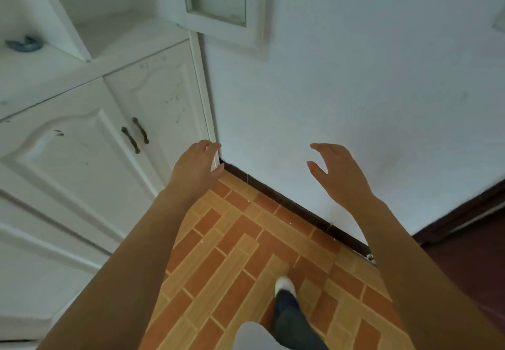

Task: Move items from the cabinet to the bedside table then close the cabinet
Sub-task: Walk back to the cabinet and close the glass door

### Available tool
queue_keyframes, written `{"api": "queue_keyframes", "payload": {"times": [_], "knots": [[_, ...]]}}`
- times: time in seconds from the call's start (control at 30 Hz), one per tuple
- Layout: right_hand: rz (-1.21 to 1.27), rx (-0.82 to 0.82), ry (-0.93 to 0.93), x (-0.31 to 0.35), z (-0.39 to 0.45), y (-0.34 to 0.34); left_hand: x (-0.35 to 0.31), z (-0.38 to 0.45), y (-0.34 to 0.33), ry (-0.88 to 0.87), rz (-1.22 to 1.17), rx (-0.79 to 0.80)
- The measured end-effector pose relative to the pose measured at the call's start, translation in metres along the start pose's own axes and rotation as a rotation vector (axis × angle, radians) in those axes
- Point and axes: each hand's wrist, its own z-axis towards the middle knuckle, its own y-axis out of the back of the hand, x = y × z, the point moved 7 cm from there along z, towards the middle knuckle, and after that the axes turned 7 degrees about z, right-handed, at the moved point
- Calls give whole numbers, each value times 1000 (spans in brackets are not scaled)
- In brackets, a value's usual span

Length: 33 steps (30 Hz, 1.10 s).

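While the head camera is looking down along both bare forearms, the left hand (197,164) and the right hand (340,170) are hanging in the air with fingers loosely spread and gently curled, and neither is holding anything. They are hovering in front of the white cabinet (82,136), whose upper glass-paned door (218,3) is standing open against the wall. On the open shelf to the far left, a small blue-grey object (24,44) is lying well apart from both hands; its exact kind is too blurred to tell. It is looking small and probably light, so a pinch across its middle with the left hand should be enough, though a glazed surface might be slippery. No bedside table is showing in this view.
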Motion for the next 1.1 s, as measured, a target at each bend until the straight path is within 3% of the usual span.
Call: {"api": "queue_keyframes", "payload": {"times": [0.57, 0.87, 1.1], "knots": [[60, 28, 126, -46, 290, -5, 26, 258, -14, 119, -22, -58], [81, 24, 120, -40, 375, -16, 63, 330, -20, 132, -14, -55], [89, -74, 54, -15, 425, -22, 101, 388, -8, 21, -11, -39]]}}
